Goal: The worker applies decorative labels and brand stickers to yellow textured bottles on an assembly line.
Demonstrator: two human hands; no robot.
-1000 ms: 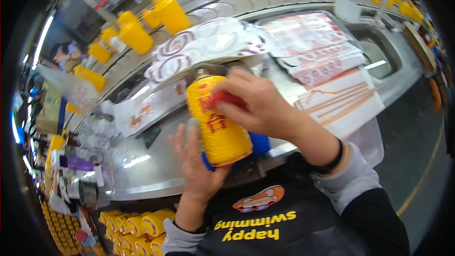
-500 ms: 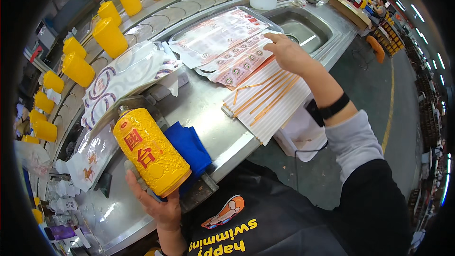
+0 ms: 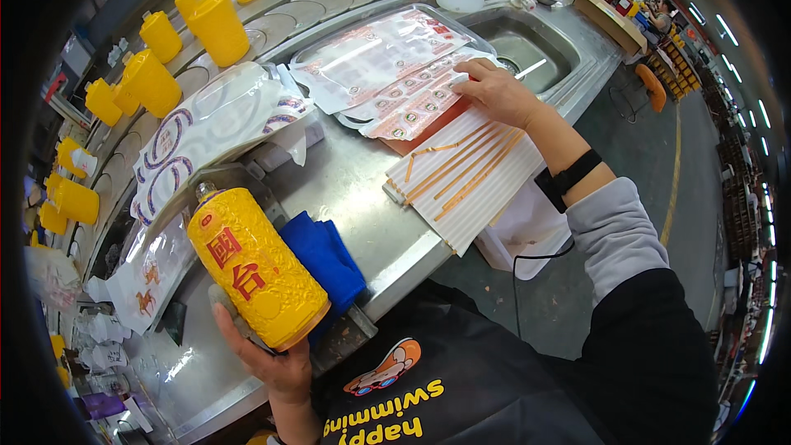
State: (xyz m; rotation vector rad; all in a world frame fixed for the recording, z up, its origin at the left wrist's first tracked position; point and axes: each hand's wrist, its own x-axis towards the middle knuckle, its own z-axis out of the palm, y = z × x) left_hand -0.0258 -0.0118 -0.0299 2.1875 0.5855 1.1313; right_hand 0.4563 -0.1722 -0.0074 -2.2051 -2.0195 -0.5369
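The left hand grips a yellow bottle from below, fingers wrapped round its base; its long axis tilts, neck up and to the left. The right hand reaches far forward and right, fingers flat on sticker sheets, holding nothing. A blue cloth lies just beside the bottle, near the desk edge.
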